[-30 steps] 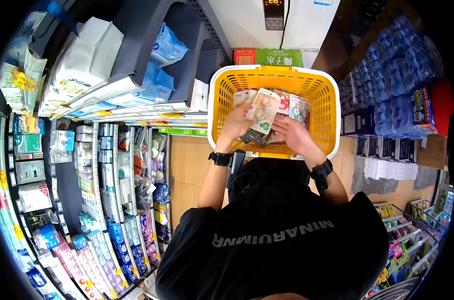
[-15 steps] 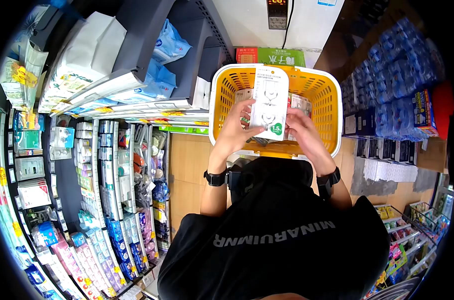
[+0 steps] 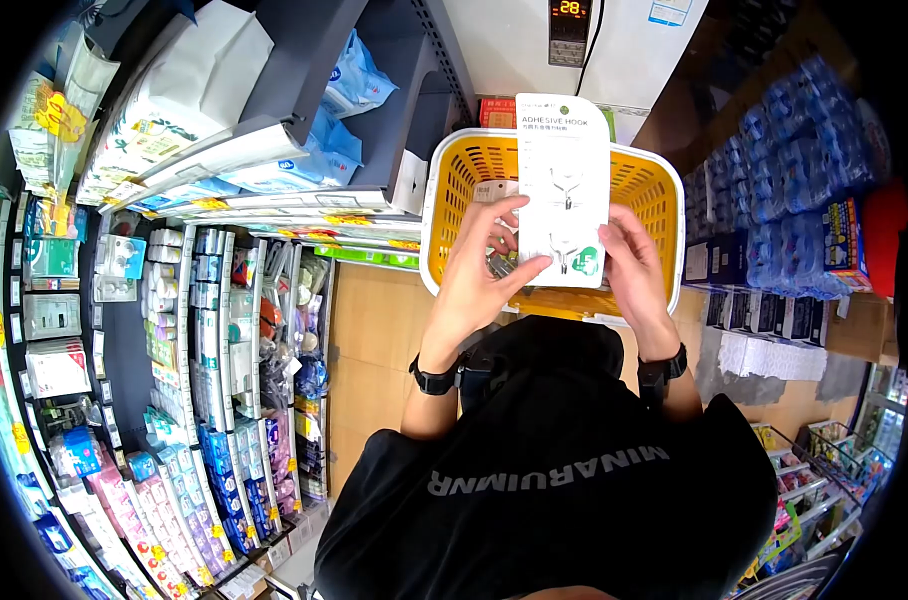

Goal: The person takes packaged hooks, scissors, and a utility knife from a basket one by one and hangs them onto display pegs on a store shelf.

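Grasping the pack [image 3: 564, 150] in their fingers by opposite edges, the left hand [image 3: 469, 275] and right hand [image 3: 637, 272] held it over the basket [image 3: 652, 200].

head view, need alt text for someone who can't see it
A person's left hand and right hand hold a white adhesive hook pack over a yellow basket. Stocked shelves stand at left, wrapped bottles at right.
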A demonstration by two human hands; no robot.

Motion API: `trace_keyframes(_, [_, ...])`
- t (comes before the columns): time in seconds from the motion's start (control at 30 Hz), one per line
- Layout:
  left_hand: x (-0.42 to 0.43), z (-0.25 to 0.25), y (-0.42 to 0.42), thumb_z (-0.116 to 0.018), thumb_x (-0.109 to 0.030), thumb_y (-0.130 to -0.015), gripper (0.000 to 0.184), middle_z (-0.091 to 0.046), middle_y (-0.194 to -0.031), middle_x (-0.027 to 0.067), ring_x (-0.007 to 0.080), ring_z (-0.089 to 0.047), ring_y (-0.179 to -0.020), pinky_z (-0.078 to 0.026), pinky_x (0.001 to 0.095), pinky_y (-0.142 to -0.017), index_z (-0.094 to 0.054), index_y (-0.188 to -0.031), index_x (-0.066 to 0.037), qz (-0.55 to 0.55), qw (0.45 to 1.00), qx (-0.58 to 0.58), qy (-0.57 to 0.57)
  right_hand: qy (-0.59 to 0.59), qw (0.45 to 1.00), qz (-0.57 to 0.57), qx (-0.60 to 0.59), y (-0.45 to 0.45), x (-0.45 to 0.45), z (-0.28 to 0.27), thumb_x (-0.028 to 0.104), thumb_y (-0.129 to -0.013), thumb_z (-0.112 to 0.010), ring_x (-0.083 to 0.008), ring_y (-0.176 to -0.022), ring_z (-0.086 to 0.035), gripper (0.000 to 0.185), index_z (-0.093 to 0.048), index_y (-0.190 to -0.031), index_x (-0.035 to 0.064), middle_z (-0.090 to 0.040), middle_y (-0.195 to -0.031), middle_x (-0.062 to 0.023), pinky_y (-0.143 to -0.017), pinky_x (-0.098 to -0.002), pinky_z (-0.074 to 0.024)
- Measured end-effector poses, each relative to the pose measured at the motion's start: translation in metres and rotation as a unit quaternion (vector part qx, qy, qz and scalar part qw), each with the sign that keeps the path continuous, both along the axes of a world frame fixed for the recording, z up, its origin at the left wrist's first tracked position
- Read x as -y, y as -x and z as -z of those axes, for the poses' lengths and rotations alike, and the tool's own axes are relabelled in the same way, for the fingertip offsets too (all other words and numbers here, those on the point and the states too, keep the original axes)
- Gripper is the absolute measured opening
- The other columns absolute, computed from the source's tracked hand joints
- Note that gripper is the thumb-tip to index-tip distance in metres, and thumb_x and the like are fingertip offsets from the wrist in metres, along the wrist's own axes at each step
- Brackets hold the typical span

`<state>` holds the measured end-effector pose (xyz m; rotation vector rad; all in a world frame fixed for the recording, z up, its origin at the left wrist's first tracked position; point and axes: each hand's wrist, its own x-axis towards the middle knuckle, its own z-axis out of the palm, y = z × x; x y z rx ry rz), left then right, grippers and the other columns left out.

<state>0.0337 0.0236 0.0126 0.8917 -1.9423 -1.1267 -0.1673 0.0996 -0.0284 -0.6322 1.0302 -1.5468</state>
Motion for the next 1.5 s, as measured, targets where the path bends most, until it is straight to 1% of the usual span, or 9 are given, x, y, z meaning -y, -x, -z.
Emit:
trace_keyframes(0.33, [-0.008,-0.003,0.007,-0.081,-0.007,-0.079,0.055,-0.055,-0.106,0.0065,0.0142,-0.058,-0.082,-0.050,0.0279,-0.071,-0.058,-0.129,-0.009,-0.029,0.999,-0.022,-0.003,0.027,1.000,-0.003,0.004,0.001,-0.005,-0.011,0.014,-0.102,-0.054,-0.0103,-0.109,-0.058,0.029,-0.053,-0.130,0.0045,-0.065,-0.118,-0.0070,-0.092,-0.0260,-0.0470])
trace_keyframes(0.43, [-0.009,-0.005,0.011,-0.080,-0.008,-0.080,0.055,-0.056,-0.113,0.0075,0.0140,-0.057,-0.092,-0.048,0.0280,-0.075,-0.058,-0.130,-0.006,-0.041,0.999,-0.019,0.010,0.020,1.000,-0.003,0.006,0.002,-0.006,-0.013,0.013,-0.102,-0.054,-0.0112,-0.111,-0.057,0.029,-0.053,-0.130,0.0030,-0.063,-0.119,-0.0069,-0.093,-0.0262,-0.0462])
trace_keyframes(0.5, [-0.009,-0.004,0.011,-0.082,-0.016,-0.078,0.060,-0.055,-0.125,0.0129,0.0238,-0.058,-0.108,-0.051,0.0325,-0.083,-0.056,-0.131,-0.005,-0.016,0.999,0.011,0.034,0.069,0.995,0.008,-0.068,-0.001,-0.006,-0.014,0.007,-0.100,-0.057,-0.0132,-0.111,-0.057,0.031,-0.052,-0.129,0.0011,-0.060,-0.122,-0.0075,-0.093,-0.0270,-0.0460])
trace_keyframes(0.63, [-0.016,-0.005,0.023,-0.081,-0.022,-0.080,0.069,-0.051,-0.136,0.0181,0.0319,-0.052,-0.126,-0.048,0.0394,-0.097,-0.048,-0.136,0.001,0.025,0.999,-0.008,0.042,0.116,0.985,-0.010,-0.124,-0.006,-0.007,-0.016,-0.001,-0.095,-0.059,-0.0135,-0.105,-0.055,0.037,-0.050,-0.132,-0.0004,-0.056,-0.127,-0.0084,-0.092,-0.0276,-0.0476])
trace_keyframes(0.73, [-0.020,-0.007,0.034,-0.080,-0.024,-0.082,0.071,-0.052,-0.133,0.0203,0.0319,-0.054,-0.125,-0.048,0.0390,-0.097,-0.045,-0.138,0.003,0.045,0.994,-0.072,-0.072,0.151,0.974,-0.009,-0.167,-0.013,-0.004,-0.030,-0.001,-0.095,-0.059,-0.0137,-0.104,-0.054,0.039,-0.050,-0.133,0.0000,-0.053,-0.132,-0.0082,-0.091,-0.0270,-0.0483])
trace_keyframes(0.9, [-0.012,0.004,0.030,-0.060,-0.017,-0.100,0.049,-0.061,-0.125,0.0089,0.0140,-0.059,-0.110,-0.050,0.0307,-0.093,-0.044,-0.141,0.004,0.092,0.938,-0.225,-0.249,0.131,0.942,-0.019,-0.308,-0.016,-0.003,-0.054,0.006,-0.097,-0.058,-0.0138,-0.104,-0.054,0.036,-0.056,-0.133,0.0060,-0.051,-0.139,-0.0094,-0.078,-0.0257,-0.0520])
trace_keyframes(1.17, [-0.003,0.014,0.016,-0.057,-0.017,-0.102,0.033,-0.067,-0.116,0.0100,0.0135,-0.066,-0.103,-0.053,0.0279,-0.088,-0.058,-0.126,0.004,0.030,0.862,-0.342,-0.374,0.119,0.956,0.082,-0.255,-0.012,0.005,-0.033,0.004,-0.099,-0.055,-0.0128,-0.109,-0.056,0.028,-0.055,-0.127,-0.0008,-0.058,-0.125,-0.0083,-0.091,-0.0259,-0.0466])
trace_keyframes(1.3, [-0.002,0.013,0.015,-0.057,-0.018,-0.102,0.033,-0.068,-0.114,0.0096,0.0129,-0.066,-0.101,-0.052,0.0274,-0.087,-0.058,-0.125,0.005,0.037,0.861,-0.340,-0.375,0.097,0.976,-0.004,-0.194,-0.008,0.002,-0.024,0.003,-0.100,-0.052,-0.0121,-0.108,-0.057,0.026,-0.054,-0.125,-0.0020,-0.060,-0.120,-0.0081,-0.095,-0.0270,-0.0450])
trace_keyframes(1.5, [0.002,0.015,0.015,-0.056,-0.024,-0.103,0.032,-0.069,-0.105,0.0062,0.0089,-0.064,-0.096,-0.051,0.0239,-0.083,-0.062,-0.119,0.003,0.025,0.928,-0.238,-0.285,0.091,0.978,0.025,-0.188,-0.006,-0.001,-0.030,0.002,-0.100,-0.053,-0.0109,-0.106,-0.058,0.023,-0.055,-0.123,-0.0012,-0.061,-0.117,-0.0076,-0.092,-0.0251,-0.0458])
